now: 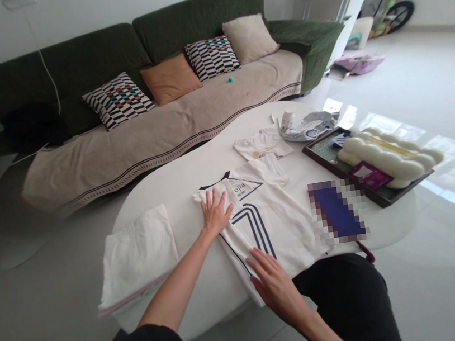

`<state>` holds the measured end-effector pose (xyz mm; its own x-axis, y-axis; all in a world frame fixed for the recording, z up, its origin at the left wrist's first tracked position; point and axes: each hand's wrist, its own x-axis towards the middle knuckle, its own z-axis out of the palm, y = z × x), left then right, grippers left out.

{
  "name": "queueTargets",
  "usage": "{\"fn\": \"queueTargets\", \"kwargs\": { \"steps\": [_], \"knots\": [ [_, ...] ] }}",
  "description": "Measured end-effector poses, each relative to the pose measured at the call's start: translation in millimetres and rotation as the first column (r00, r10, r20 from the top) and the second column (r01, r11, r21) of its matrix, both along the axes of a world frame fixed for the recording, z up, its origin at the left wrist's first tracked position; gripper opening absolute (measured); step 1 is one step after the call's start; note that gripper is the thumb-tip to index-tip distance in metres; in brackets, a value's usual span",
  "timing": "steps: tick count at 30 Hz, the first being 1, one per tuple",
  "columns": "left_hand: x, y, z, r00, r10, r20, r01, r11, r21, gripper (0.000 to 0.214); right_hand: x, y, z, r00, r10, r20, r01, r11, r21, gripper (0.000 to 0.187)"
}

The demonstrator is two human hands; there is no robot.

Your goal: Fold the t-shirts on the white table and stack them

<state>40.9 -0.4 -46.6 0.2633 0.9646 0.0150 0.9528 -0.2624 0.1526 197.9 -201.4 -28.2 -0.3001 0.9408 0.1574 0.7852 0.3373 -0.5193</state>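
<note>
A white T-shirt (288,213) with dark blue stripes and lettering lies on the white table, its left side folded inward. My left hand (215,211) rests flat on the folded sleeve part near the collar, fingers spread. Lower down, my right hand (274,282) lies on the shirt's near left edge with its fingers stretched out. To the left is a folded white cloth (140,253). Another white garment with a yellowish print (260,144) lies beyond the shirt's far sleeve.
The white table (154,189) has a rounded edge. On its right stand a dark-rimmed tray (328,165) with a cream puffy object (386,156), a blurred-out blue item (339,211) and a crumpled plastic bag (310,126). A green sofa (198,22) with cushions stands behind.
</note>
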Motion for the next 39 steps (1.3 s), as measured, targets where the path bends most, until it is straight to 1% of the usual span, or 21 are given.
{"fn": "queueTargets", "kwargs": {
  "steps": [1, 3, 5, 7, 9, 11, 13, 15, 16, 18, 19, 21, 23, 25, 27, 29, 31, 34, 37, 39],
  "knots": [
    [5.5, -3.3, -1.0, 1.000, -0.024, 0.016, 0.024, 1.000, -0.003, 0.062, -7.9, 4.7, -5.3, 0.998, 0.064, 0.018, -0.064, 0.998, 0.023, 0.041],
    [11.4, -9.2, -5.5, 0.998, -0.048, 0.036, 0.049, 0.998, -0.033, 0.063, -22.4, 9.7, -19.1, 0.990, 0.120, 0.071, -0.122, 0.992, 0.023, 0.052],
    [8.4, -12.3, -10.6, 0.998, -0.049, 0.038, 0.051, 0.997, -0.050, 0.064, -36.1, 9.8, -31.3, 0.988, 0.119, 0.100, -0.120, 0.993, -0.001, 0.059],
    [-2.4, -12.3, -13.3, 0.998, -0.057, 0.029, 0.059, 0.997, -0.050, 0.063, -51.6, 7.9, -37.8, 0.989, 0.110, 0.099, -0.108, 0.994, -0.028, 0.064],
    [-18.1, -11.0, -12.8, 0.998, -0.061, 0.012, 0.062, 0.996, -0.063, 0.061, -70.0, 6.1, -37.7, 0.991, 0.107, 0.081, -0.102, 0.993, -0.058, 0.069],
    [-35.1, -10.6, -10.0, 0.998, -0.059, -0.007, 0.058, 0.995, -0.083, 0.060, -88.8, 4.7, -32.7, 0.991, 0.120, 0.057, -0.114, 0.988, -0.100, 0.070],
    [-50.0, -11.6, -6.3, 0.998, -0.052, -0.021, 0.049, 0.994, -0.097, 0.059, -102.7, 3.4, -25.0, 0.984, 0.177, 0.021, -0.172, 0.974, -0.150, 0.069],
    [-60.5, -12.3, -2.9, 0.999, -0.049, -0.023, 0.046, 0.992, -0.113, 0.059, -106.6, 3.2, -15.9, 0.968, 0.246, -0.041, -0.249, 0.949, -0.193, 0.066],
    [-63.7, -12.0, -1.7, 0.999, -0.045, -0.019, 0.042, 0.991, -0.130, 0.059, -103.7, 4.3, -11.3, 0.962, 0.259, -0.082, -0.271, 0.941, -0.205, 0.063],
    [-66.1, -9.9, -1.0, 1.000, -0.025, 0.002, 0.025, 0.986, -0.166, 0.056, -87.7, 10.7, -2.5, 0.961, 0.214, -0.174, -0.246, 0.950, -0.193, 0.056],
    [-65.7, -8.5, -1.6, 1.000, 0.001, 0.015, 0.002, 0.986, -0.168, 0.053, -75.0, 16.7, 1.3, 0.961, 0.160, -0.224, -0.200, 0.965, -0.172, 0.051],
    [-62.4, -6.2, -4.7, 0.997, 0.071, 0.029, -0.066, 0.990, -0.125, 0.050, -42.5, 34.6, 7.1, 0.950, 0.026, -0.311, -0.066, 0.991, -0.119, 0.040],
    [-58.0, -5.9, -9.1, 0.992, 0.120, 0.026, -0.119, 0.991, -0.056, 0.049, -5.0, 59.4, 9.3, 0.930, -0.119, -0.348, 0.093, 0.992, -0.091, 0.033],
    [-54.1, -7.5, -12.9, 0.991, 0.137, 0.012, -0.136, 0.990, -0.020, 0.051, 31.1, 89.0, 7.4, 0.908, -0.287, -0.305, 0.266, 0.958, -0.110, 0.028],
    [-51.9, -9.1, -14.9, 0.990, 0.140, 0.004, -0.140, 0.990, -0.018, 0.054, 60.4, 120.3, 2.6, 0.868, -0.442, -0.226, 0.414, 0.896, -0.162, 0.028],
    [-51.5, -9.6, -15.1, 0.989, 0.150, 0.002, -0.150, 0.988, -0.022, 0.054, 79.6, 150.9, -3.2, 0.829, -0.527, -0.186, 0.497, 0.847, -0.188, 0.031],
    [-52.1, -9.0, -14.5, 0.987, 0.159, 0.012, -0.159, 0.987, -0.029, 0.054, 88.4, 178.6, -8.0, 0.800, -0.576, -0.167, 0.542, 0.814, -0.210, 0.035],
    [-53.3, -7.9, -13.2, 0.986, 0.156, 0.057, -0.153, 0.987, -0.048, 0.054, 87.3, 211.5, -11.5, 0.766, -0.631, -0.125, 0.587, 0.765, -0.263, 0.040],
    [-52.9, -8.5, -11.3, 0.984, 0.154, 0.086, -0.150, 0.988, -0.043, 0.052, 79.7, 232.1, -12.5, 0.729, -0.681, -0.061, 0.631, 0.704, -0.325, 0.038],
    [-51.8, -9.5, -9.9, 0.983, 0.173, 0.066, -0.173, 0.985, -0.015, 0.049, 76.2, 239.6, -13.1, 0.702, -0.712, -0.011, 0.660, 0.657, -0.364, 0.035]
  ]
}}
